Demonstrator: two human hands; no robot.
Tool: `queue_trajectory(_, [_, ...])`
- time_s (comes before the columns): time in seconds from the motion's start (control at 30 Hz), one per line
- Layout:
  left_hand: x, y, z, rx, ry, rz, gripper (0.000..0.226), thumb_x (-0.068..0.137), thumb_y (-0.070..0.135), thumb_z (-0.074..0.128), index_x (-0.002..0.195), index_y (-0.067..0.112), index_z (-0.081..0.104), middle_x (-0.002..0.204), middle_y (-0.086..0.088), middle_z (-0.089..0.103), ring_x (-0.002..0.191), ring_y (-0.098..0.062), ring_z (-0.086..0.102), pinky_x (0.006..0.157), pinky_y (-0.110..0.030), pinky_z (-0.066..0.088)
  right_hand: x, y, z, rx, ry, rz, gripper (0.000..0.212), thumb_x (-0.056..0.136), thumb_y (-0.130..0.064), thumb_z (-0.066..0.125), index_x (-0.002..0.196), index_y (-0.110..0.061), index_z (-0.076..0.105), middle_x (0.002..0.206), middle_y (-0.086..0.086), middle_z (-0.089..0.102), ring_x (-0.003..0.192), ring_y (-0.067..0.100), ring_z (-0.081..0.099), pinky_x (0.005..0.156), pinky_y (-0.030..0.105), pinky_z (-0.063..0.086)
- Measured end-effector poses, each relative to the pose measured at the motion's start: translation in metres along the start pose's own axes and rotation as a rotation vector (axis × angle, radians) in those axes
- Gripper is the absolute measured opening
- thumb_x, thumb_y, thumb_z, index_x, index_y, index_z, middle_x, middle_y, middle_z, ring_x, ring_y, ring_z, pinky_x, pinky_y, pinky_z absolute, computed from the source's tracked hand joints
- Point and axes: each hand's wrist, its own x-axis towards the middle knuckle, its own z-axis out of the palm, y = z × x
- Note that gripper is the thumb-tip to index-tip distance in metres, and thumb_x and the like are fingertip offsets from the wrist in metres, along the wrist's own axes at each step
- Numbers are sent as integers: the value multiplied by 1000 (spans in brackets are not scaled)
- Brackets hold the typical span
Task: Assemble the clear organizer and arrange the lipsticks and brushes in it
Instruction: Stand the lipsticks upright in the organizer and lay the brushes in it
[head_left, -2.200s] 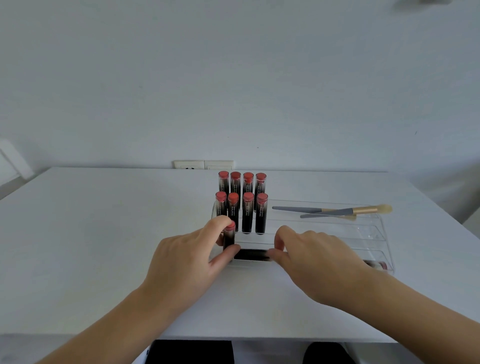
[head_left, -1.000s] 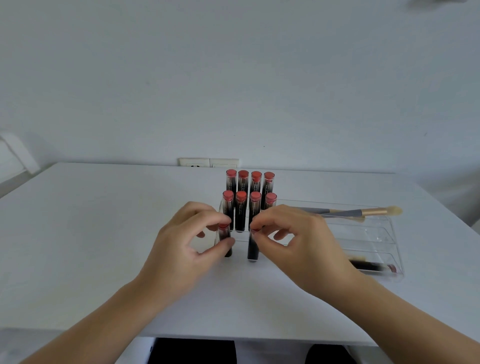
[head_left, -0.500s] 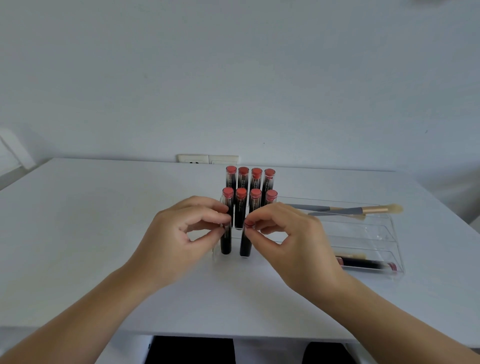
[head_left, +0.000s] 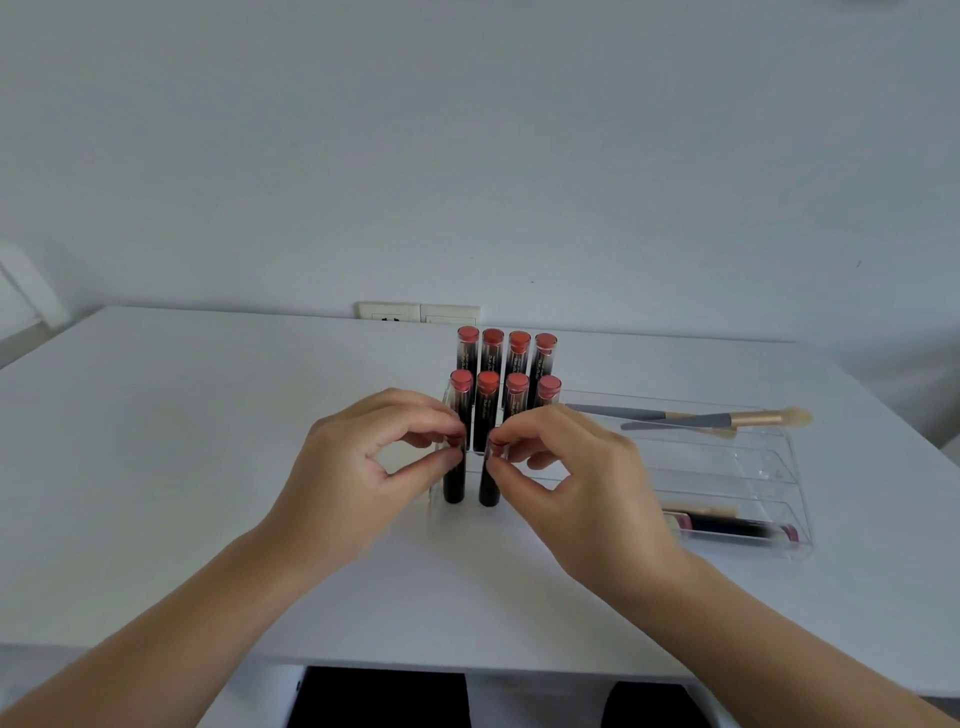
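Lipsticks are standing upright in the organizer's (head_left: 789, 467) front row, the left hand (head_left: 358, 483) pinching the left lipstick (head_left: 453, 480), the right hand (head_left: 576, 483) pinching its neighbour (head_left: 489, 483), long axes vertical.

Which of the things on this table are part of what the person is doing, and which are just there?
Part of the job:
clear organizer
standing lipsticks
two front lipsticks, pinched by left hand and right hand
brushes
lying lipstick

Just there:
wall sockets
white table
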Motion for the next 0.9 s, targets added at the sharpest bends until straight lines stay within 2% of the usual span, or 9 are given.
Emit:
queue_trajectory(0.13, [-1, -4, -2, 36, 0, 58, 18, 77, 12, 82, 95, 12, 79, 100, 5, 74, 86, -13, 71, 80, -23, 55, 0, 0, 6, -50, 13, -21, 17, 82, -9, 80, 95, -17, 72, 86, -9, 67, 79, 3, 57, 65, 25, 52])
queue_trajectory(0.33, [-3, -4, -1, 40, -14, 64, 29, 73, 1, 87, 99, 13, 77, 96, 3, 74, 81, -12, 69, 75, -30, 56, -4, 2, 6, -117, -85, -7, 33, 81, -17, 79, 109, -24, 63, 96, -14, 58, 82, 4, 52, 66, 26, 52])
queue_trajectory(0.5, [2, -4, -4, 55, -37, 72, 28, 73, 2, 88, 97, 13, 77, 94, 4, 73, 82, -11, 67, 75, -27, 54, -2, 2, 8, -134, -91, -5, 30, 82, -12, 75, 106, -23, 60, 93, -10, 57, 81, 10, 53, 65, 23, 48])
queue_trajectory(0.7, [0, -6, -3, 41, -53, 79, 30, 75, 1, 87, 100, 13, 76, 97, 4, 72, 84, -10, 67, 76, -26, 55, -2, 1, 12, -153, -69, 10, 28, 81, -17, 76, 103, -25, 58, 93, -12, 56, 77, 10, 52, 60, 19, 44])
queue_trajectory(0.9, [1, -9, -4, 35, -48, 105, 27, 77, 4, 85, 100, 13, 77, 100, 4, 73, 85, -13, 69, 76, -31, 55, -1, 1, 14, -109, -63, 18, 24, 84, -17, 74, 102, -22, 59, 88, -11, 60, 75, 13, 56, 61, 35, 51])
